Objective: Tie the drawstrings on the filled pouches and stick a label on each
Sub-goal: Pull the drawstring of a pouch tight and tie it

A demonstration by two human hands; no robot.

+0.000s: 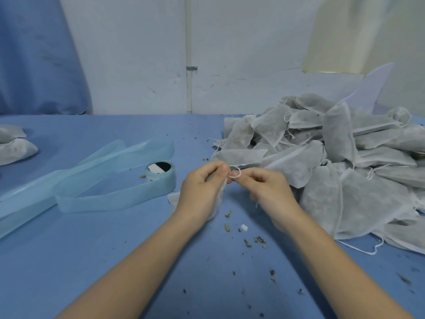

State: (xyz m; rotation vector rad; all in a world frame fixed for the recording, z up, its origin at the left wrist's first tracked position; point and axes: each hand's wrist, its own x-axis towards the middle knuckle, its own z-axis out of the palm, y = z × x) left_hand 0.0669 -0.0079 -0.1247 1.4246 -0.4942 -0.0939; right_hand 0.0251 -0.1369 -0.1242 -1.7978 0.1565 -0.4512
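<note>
My left hand [202, 187] grips a white filled pouch [218, 199] that is mostly hidden behind its palm, and pinches the drawstring at the pouch's neck. My right hand [264, 187] pinches the same white drawstring [235, 172], which forms a small loop between the two hands. A big heap of filled pouches [333, 162] with loose strings lies to the right. A roll of pale blue label tape [161, 173] stands left of my hands, its long strip [99, 196] uncoiled across the table.
The blue table [115, 261] carries scattered dried herb crumbs [255, 240] and a small white scrap [243, 227] near my forearms. Two pouches [13, 146] lie at the far left edge. A white wall with a vertical pipe [189, 54] stands behind.
</note>
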